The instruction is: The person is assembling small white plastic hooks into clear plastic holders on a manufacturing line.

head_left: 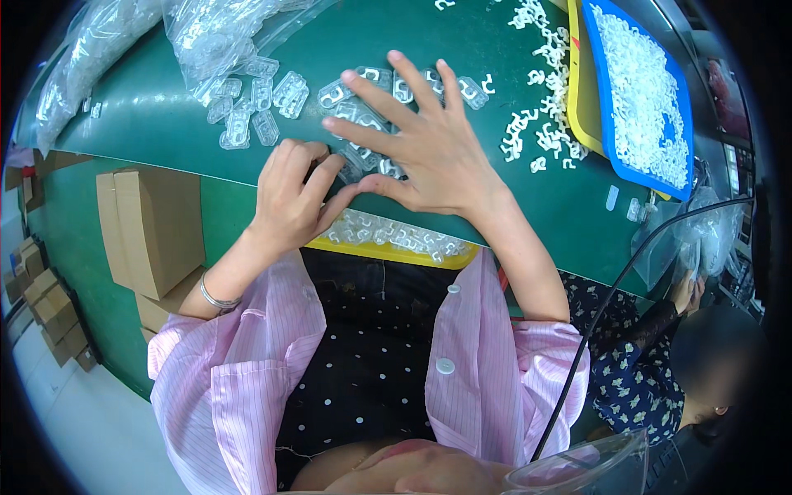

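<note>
My right hand (429, 140) lies flat with fingers spread on a pile of clear plastic blister shells (367, 87) on the green table (165, 107). My left hand (293, 194) is curled just beside it at the table's near edge, fingertips pressed on the same shells under my right palm; what it grips is hidden. More clear shells (256, 103) lie loose to the left. Small white plastic hooks (536, 124) are scattered to the right.
A blue tray (606, 107) full of white hooks rests on a yellow tray at the right. A yellow tray (396, 247) of assembled clear parts sits under the table's edge. Clear plastic bags (206, 29) lie at the back left. Cardboard boxes (153, 231) stand left. Another person (652, 355) sits right.
</note>
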Tool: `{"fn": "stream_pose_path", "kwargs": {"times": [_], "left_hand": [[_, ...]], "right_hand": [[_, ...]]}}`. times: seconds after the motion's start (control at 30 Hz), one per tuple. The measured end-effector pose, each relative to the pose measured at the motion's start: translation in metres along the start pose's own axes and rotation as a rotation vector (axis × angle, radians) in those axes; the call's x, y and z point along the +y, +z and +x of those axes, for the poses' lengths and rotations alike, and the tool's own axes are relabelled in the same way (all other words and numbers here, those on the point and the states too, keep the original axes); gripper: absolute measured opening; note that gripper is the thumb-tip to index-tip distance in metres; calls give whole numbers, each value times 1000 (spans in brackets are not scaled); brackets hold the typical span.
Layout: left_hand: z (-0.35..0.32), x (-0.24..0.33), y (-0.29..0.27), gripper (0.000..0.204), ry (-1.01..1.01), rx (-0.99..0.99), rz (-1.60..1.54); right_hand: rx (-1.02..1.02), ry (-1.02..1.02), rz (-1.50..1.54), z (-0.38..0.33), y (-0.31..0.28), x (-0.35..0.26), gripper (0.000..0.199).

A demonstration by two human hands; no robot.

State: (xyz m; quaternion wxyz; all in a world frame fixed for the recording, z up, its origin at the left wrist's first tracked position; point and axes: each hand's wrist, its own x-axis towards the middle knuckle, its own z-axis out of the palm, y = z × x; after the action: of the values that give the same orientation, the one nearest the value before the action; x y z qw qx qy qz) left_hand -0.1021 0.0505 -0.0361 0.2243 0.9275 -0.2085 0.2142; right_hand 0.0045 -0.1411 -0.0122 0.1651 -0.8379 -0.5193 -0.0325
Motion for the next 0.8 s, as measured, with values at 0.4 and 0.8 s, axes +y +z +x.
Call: {"fn": "stream_pose_path", "kwargs": {"times": [0.4, 0.8], "left_hand": [[17, -29, -7, 34, -94, 230, 299], [28, 13, 16, 92, 0, -247, 46]], "right_hand": [[-101, 1, 89, -15, -7, -4, 66], [50, 118, 117, -23, 3, 2, 67]]}}
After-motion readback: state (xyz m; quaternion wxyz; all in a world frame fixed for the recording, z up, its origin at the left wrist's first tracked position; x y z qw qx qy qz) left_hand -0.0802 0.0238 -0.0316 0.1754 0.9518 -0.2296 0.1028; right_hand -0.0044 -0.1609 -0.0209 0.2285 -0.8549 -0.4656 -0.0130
